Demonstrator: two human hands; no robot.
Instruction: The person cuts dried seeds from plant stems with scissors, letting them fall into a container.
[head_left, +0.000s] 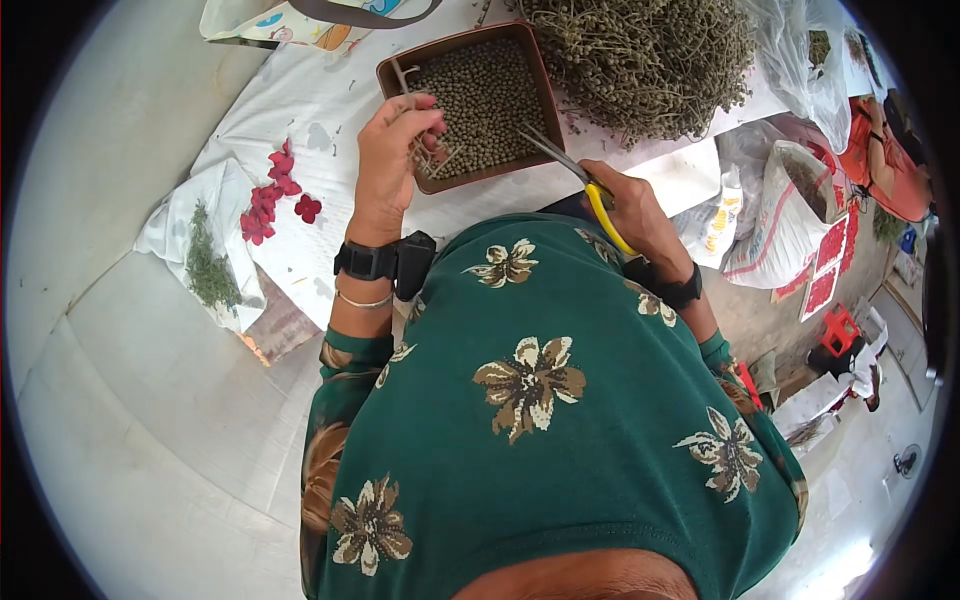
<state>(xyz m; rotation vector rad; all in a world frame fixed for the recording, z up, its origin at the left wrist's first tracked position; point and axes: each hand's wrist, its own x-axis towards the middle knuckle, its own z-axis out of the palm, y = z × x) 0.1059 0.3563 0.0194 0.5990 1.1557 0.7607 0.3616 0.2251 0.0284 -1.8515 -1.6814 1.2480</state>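
We find the left hand [402, 125] pinching stems [440, 163] above the box [490, 180] of pods [480, 90], presumably so loose bits fall inside. The right hand [632, 208] grips scissors [570, 164], blades over the box, apparently at the ready; the bundle [640, 60] lies beyond, likely within reach.

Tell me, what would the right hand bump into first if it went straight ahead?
The right hand's scissors lead the way, and would likely meet the small round pods in the box first; whether the tips already touch them is unclear.
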